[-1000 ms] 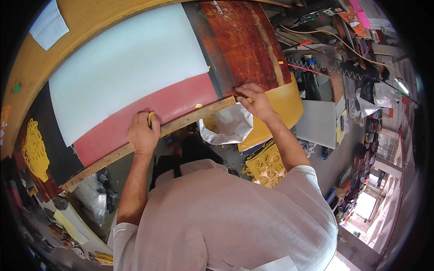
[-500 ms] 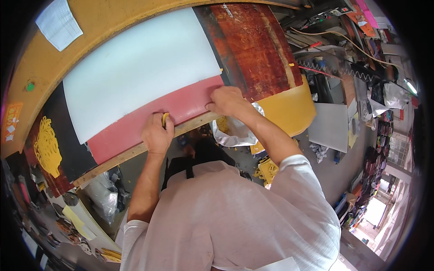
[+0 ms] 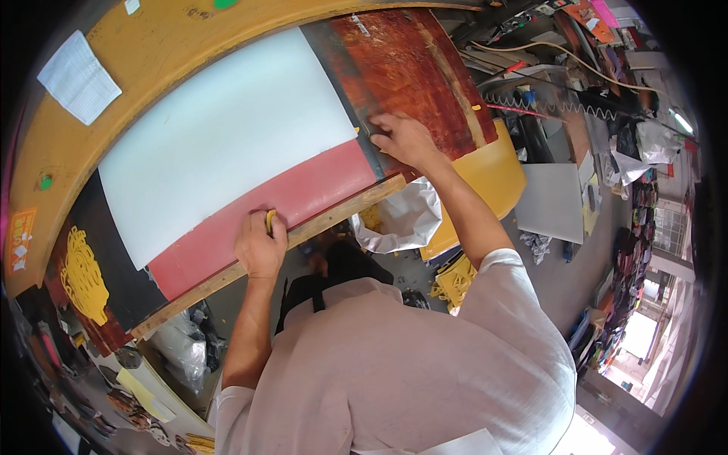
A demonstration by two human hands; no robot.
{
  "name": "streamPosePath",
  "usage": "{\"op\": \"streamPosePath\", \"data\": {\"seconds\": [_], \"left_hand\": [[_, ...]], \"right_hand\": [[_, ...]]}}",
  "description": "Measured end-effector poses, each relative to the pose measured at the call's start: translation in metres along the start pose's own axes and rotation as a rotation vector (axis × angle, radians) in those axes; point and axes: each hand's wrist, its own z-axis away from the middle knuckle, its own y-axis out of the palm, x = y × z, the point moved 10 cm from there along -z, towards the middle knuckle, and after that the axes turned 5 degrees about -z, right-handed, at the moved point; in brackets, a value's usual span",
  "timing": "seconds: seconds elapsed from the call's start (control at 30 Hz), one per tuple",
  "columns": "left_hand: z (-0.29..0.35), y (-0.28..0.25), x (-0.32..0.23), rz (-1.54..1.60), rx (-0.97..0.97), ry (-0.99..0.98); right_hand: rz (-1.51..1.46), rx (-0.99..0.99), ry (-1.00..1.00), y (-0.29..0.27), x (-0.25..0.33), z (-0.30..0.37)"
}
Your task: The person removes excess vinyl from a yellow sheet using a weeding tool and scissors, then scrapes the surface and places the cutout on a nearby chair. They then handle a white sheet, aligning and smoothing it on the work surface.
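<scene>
My left hand [image 3: 259, 246] rests on the red sheet [image 3: 303, 188] near the table's front edge, its fingers closed around a small curved yellow piece [image 3: 270, 221]. A large pale white sheet [image 3: 220, 136] lies just beyond the red strip. To the right, my right hand [image 3: 406, 142] is over the dark band [image 3: 343, 83] beside the sheets, fingers apart and nothing visible in them. A tiny yellow scrap [image 3: 356, 130] sits at the white sheet's right edge, near those fingers. The underside of each hand is hidden.
A pile of yellow cut-out pieces [image 3: 85, 277] lies at the table's left end. A silvery bag [image 3: 409, 220] hangs open below the front edge [image 3: 334, 211], beside a yellow sheet [image 3: 485, 189]. A yellow machine beam [image 3: 144, 53] curves along the far side.
My right hand has lifted off the red sheet's right end and moved right to the dark band, its fingers spreading. My left hand keeps its place with the yellow piece. The view has shifted slightly.
</scene>
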Motion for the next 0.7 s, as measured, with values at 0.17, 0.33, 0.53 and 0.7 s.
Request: {"op": "streamPosePath", "data": {"seconds": [0.17,0.33,0.53,0.7], "left_hand": [[-0.001,0.000,-0.001,-0.024,0.008,-0.003],[0.001,0.003,0.003,-0.004,0.030,-0.033],[0.001,0.002,0.002,-0.003,0.024,-0.031],[0.001,0.005,0.006,0.000,0.045,-0.055]], "right_hand": [[0.018,0.033,-0.133,0.029,0.023,-0.029],[0.149,0.174,0.071,0.008,-0.012,-0.019],[-0.096,-0.266,-0.412,-0.023,0.016,0.001],[-0.059,0.002,-0.452,0.017,-0.013,0.027]]}}
